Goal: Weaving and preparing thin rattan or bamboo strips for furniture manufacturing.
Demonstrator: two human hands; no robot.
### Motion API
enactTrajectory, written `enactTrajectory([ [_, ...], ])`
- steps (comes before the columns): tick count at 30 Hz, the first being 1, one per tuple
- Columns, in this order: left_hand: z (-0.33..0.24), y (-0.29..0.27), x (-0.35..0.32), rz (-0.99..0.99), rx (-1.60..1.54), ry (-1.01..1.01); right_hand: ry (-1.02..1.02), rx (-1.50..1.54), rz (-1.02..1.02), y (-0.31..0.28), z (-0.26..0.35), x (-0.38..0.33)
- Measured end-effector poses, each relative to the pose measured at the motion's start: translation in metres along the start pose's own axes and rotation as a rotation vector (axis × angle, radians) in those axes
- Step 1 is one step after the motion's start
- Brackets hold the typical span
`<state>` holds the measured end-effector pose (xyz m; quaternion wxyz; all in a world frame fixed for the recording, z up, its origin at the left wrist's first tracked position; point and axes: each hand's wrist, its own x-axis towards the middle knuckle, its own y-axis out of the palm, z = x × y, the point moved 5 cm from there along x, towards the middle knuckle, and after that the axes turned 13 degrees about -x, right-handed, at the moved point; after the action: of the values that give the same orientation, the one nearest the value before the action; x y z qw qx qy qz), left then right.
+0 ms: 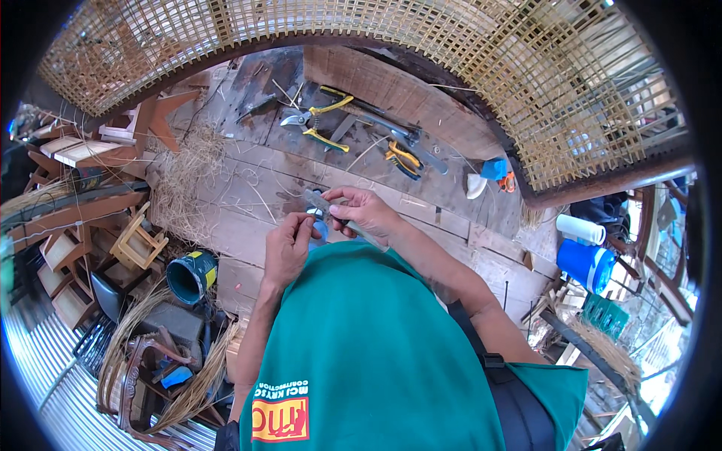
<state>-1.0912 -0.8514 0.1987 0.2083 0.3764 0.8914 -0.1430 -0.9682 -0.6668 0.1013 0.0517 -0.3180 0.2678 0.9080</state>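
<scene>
My left hand (289, 244) and my right hand (362, 210) meet just above a worn wooden workbench (256, 188). My right hand pinches a thin pale strip of cane (319, 201) that slants up to the left. My left hand grips a small dark tool with a shiny tip (317, 215) pressed against that strip. Both hands are closed around what they hold. My green shirt (376, 353) fills the lower middle of the view.
Pruning shears with yellow handles (316, 120) and yellow-handled pliers (402, 159) lie farther back on the bench. A woven cane panel in a curved dark frame (466, 52) arches overhead. A dark green can (192, 274), small wooden frames (138, 242) and loose fibre (184, 177) sit left; a blue jug (587, 263) right.
</scene>
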Motion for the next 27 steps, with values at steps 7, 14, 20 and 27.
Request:
enactTrajectory([
  [7, 0.005, -0.007, -0.018, -0.037, 0.040, 0.199, -0.010, 0.089, -0.124, -0.021, 0.023, -0.019],
  [14, 0.012, -0.012, -0.054, -0.001, 0.021, 0.190, 0.001, 0.087, -0.180, -0.064, 0.032, -0.049],
  [20, 0.035, -0.049, -0.090, 0.009, 0.128, 0.078, -0.018, 0.008, -0.224, -0.101, 0.039, -0.068],
  [27, 0.155, -0.217, -0.165, -0.295, -0.168, -0.229, -0.185, -0.320, -0.727, -0.290, 0.072, -0.119],
])
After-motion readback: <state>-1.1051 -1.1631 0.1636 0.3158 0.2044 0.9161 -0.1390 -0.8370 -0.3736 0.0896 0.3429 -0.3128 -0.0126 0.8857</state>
